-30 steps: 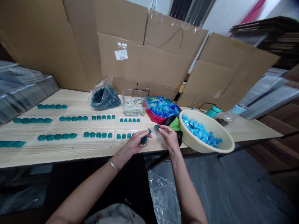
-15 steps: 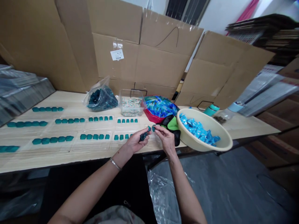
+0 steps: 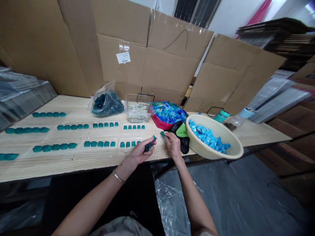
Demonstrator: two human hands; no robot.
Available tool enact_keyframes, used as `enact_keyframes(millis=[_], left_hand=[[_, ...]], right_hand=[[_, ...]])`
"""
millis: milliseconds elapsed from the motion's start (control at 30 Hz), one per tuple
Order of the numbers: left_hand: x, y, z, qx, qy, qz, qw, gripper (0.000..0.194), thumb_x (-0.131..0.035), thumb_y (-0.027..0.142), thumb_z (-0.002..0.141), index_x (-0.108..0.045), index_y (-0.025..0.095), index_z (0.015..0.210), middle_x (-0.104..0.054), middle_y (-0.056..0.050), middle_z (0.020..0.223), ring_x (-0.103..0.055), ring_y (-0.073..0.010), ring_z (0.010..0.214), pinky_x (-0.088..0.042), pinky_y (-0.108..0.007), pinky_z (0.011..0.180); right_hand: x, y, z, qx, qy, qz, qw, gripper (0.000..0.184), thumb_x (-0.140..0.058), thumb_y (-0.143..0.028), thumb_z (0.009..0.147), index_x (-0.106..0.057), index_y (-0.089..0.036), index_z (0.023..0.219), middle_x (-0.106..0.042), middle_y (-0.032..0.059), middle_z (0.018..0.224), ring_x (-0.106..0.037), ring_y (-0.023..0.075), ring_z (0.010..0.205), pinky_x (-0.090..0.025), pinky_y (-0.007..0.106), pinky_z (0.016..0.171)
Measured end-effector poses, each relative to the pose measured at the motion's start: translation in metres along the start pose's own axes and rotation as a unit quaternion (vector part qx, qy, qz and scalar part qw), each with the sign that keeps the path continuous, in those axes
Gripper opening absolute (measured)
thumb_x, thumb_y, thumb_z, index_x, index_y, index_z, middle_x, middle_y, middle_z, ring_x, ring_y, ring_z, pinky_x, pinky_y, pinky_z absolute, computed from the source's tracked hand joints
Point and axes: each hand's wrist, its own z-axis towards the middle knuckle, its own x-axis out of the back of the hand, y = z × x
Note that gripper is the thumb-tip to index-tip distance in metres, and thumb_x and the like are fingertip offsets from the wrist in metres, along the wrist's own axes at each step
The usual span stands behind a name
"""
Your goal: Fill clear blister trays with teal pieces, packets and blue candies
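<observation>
Teal pieces (image 3: 148,147): small, dark green-blue, faceted; several bunched in the curled left hand (image 3: 140,152), one showing at its fingertips.
Single teal piece (image 3: 162,134): pinched in the right hand (image 3: 173,145), at 3 o'clock from the left; hands apart from each other.
Rows (image 3: 55,147): similar pieces on the desk (image 3: 71,105), toward 9 o'clock; leftmost row (image 3: 8,157) cut off by the frame.
Hidden: count in left hand, under fingers; most of the right-hand piece.
Hard to make out: dark contents of the plastic bag (image 3: 108,104), 11 o'clock.
</observation>
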Motion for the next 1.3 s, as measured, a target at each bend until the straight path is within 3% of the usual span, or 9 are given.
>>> enact_keyframes(millis=[233,400,500,667,800,933,1100,1200,1300], left_hand=[[0.005,0.004,-0.005,-0.011,0.007,-0.001,1.000,0.010,-0.057,0.017,0.079,-0.056,0.009,0.084,-0.054,-0.001,0.069,-0.035,0.0010,0.039,-0.020,-0.009,0.028],[0.008,0.004,-0.007,-0.005,0.006,-0.007,1.000,0.010,-0.057,0.018,0.079,-0.056,0.009,0.083,-0.053,-0.001,0.069,-0.033,0.0012,0.039,-0.019,-0.009,0.028],[0.008,0.004,-0.009,-0.008,0.010,-0.006,1.000,0.010,-0.058,0.018,0.079,-0.057,0.009,0.084,-0.053,-0.001,0.069,-0.034,0.0008,0.039,-0.019,-0.010,0.028],[0.010,0.008,-0.012,-0.046,0.020,0.034,0.998,0.016,-0.062,0.020,0.076,-0.058,0.008,0.086,-0.053,-0.002,0.069,-0.036,0.0005,0.040,-0.017,-0.010,0.029],[0.014,0.009,-0.014,-0.089,0.026,0.093,0.991,0.022,-0.068,0.026,0.071,-0.059,0.009,0.081,-0.054,-0.002,0.070,-0.040,-0.0008,0.043,-0.016,-0.011,0.031],[0.011,0.008,-0.016,-0.115,0.036,0.137,0.983,0.025,-0.071,0.029,0.067,-0.060,0.011,0.080,-0.054,-0.002,0.070,-0.042,-0.0018,0.045,-0.016,-0.012,0.033],[0.009,0.006,-0.017,-0.132,0.040,0.190,0.972,0.029,-0.069,0.035,0.067,-0.060,0.011,0.081,-0.056,-0.003,0.074,-0.041,-0.0019,0.046,-0.015,-0.014,0.035],[0.008,0.004,-0.016,-0.166,0.083,0.283,0.941,0.032,-0.063,0.042,0.070,-0.059,0.013,0.082,-0.057,-0.001,0.074,-0.037,-0.0023,0.044,-0.017,-0.015,0.035],[0.005,0.001,-0.015,-0.201,0.140,0.390,0.888,0.032,-0.056,0.045,0.074,-0.059,0.015,0.081,-0.058,0.000,0.071,-0.037,-0.0037,0.044,-0.025,-0.016,0.038]], right_hand=[[-0.009,0.000,0.000,0.024,-0.037,-0.103,0.994,0.026,-0.042,-0.014,0.082,-0.067,-0.018,0.087,-0.065,0.0100,0.092,-0.059,0.0204,0.085,-0.045,0.030,0.077],[-0.011,0.000,0.008,0.047,-0.093,-0.199,0.974,0.024,-0.044,-0.010,0.078,-0.066,-0.018,0.070,-0.064,0.0076,0.080,-0.057,0.0171,0.077,-0.041,0.023,0.066],[-0.012,0.006,0.015,0.028,-0.117,-0.200,0.972,0.023,-0.047,-0.012,0.077,-0.066,-0.018,0.066,-0.064,0.0066,0.075,-0.058,0.0155,0.069,-0.039,0.022,0.059],[-0.002,0.003,0.017,0.016,-0.088,-0.142,0.986,0.017,-0.054,-0.016,0.075,-0.069,-0.019,0.083,-0.067,0.0080,0.088,-0.061,0.0195,0.078,-0.045,0.027,0.067],[0.007,-0.031,0.013,0.001,-0.080,0.008,0.997,0.024,-0.058,-0.025,0.076,-0.066,-0.017,0.097,-0.066,0.0090,0.095,-0.062,0.0183,0.077,-0.049,0.031,0.071],[0.003,-0.063,0.006,-0.054,-0.156,0.210,0.964,0.029,-0.063,-0.030,0.073,-0.067,-0.019,0.099,-0.068,0.0066,0.095,-0.065,0.0177,0.079,-0.052,0.030,0.074],[-0.009,-0.068,-0.001,-0.104,-0.114,0.262,0.953,0.021,-0.064,-0.027,0.071,-0.070,-0.019,0.089,-0.070,0.0057,0.091,-0.065,0.0196,0.085,-0.052,0.032,0.080],[-0.011,-0.066,-0.004,-0.120,-0.100,0.275,0.949,0.023,-0.064,-0.028,0.070,-0.069,-0.018,0.090,-0.069,0.0066,0.093,-0.066,0.0185,0.080,-0.053,0.031,0.075],[-0.012,-0.067,-0.007,-0.116,-0.076,0.277,0.951,0.023,-0.065,-0.029,0.068,-0.069,-0.018,0.088,-0.068,0.0067,0.092,-0.065,0.0165,0.072,-0.054,0.029,0.070]])
